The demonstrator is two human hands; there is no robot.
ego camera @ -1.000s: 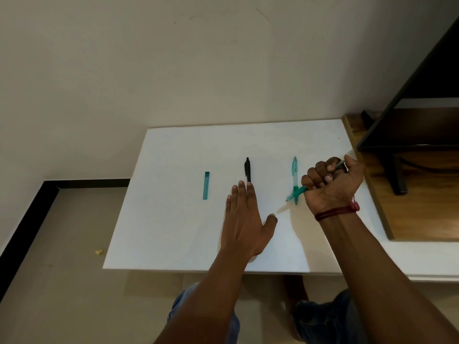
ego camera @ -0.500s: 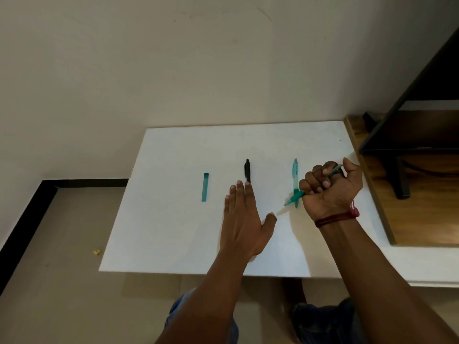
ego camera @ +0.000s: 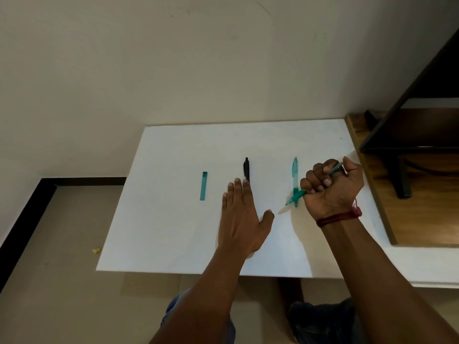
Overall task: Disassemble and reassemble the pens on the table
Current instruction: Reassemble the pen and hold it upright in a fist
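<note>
My right hand (ego camera: pixel 331 189) grips a teal pen (ego camera: pixel 296 196) in a fist, its tip pointing down-left just above the white table (ego camera: pixel 173 219). Behind that tip a second teal pen (ego camera: pixel 295 173) lies lengthwise on the table. A black pen (ego camera: pixel 246 167) lies in the middle, its near end hidden by the fingertips of my left hand (ego camera: pixel 242 217). That hand lies flat on the table, fingers straight. A teal pen cap (ego camera: pixel 204 185) lies to the left, apart from both hands.
A wooden shelf (ego camera: pixel 422 219) with a dark frame (ego camera: pixel 402 135) stands at the right of the table. A beige wall is behind. The floor with a black skirting (ego camera: pixel 22 219) lies to the left; my knees show under the near edge.
The right hand with its teal pen has shifted slightly left and toward me. The left hand and the items on the table stay where they were.
</note>
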